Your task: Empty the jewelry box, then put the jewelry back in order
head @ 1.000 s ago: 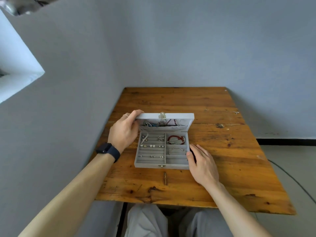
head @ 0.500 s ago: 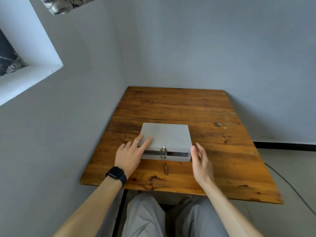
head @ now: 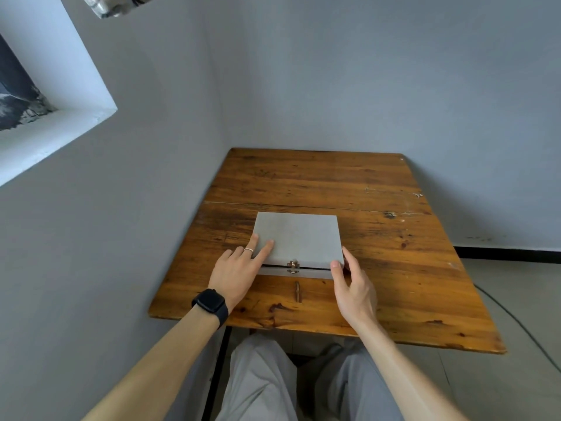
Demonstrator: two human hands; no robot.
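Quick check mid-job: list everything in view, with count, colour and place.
table: one, brown wood, in the wall corner.
jewelry box: one, grey, closed or nearly so, on the table's near half.
clasp: one, metal, middle of the box's front.
window recess: one, white, upper left.
cable: one, dark, floor at right.
trousers: one pair, grey, below the table's near edge.
watch: one, black, left wrist.
ring: one, silver, on a left finger.
left hand: one, fingers flat on the box's top.
right hand: one, touching the box's front right corner.
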